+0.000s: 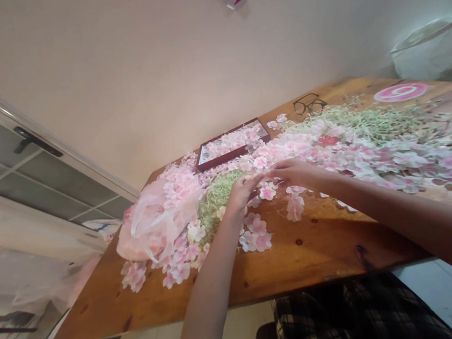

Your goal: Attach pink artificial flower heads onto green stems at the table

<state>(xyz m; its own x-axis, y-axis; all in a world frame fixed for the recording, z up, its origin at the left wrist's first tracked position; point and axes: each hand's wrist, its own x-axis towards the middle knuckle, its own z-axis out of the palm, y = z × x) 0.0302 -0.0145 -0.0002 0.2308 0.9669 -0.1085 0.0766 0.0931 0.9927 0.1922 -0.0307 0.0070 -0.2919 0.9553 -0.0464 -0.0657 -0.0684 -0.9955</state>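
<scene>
My left hand (244, 190) and my right hand (287, 172) meet at their fingertips above the middle of the wooden table (299, 242). The fingers are drawn together, and whatever they hold is too small to make out. Just below them lies a pink blossom (267, 191). A clump of pale green stems (216, 195) is beside my left hand. Beyond the hands, a wide pile of pink and white petal flowers (300, 144) stretches to the right. More loose flowers (255, 234) lie on the near side.
A dark red tray (233, 159) with pink flowers stands by the wall. At left is a sheer bag (150, 221) of pink petals. Eyeglasses (311, 106), green stems (387, 121) and a round pink sign (400, 92) are at the back right. A white bag (433, 53) is behind them.
</scene>
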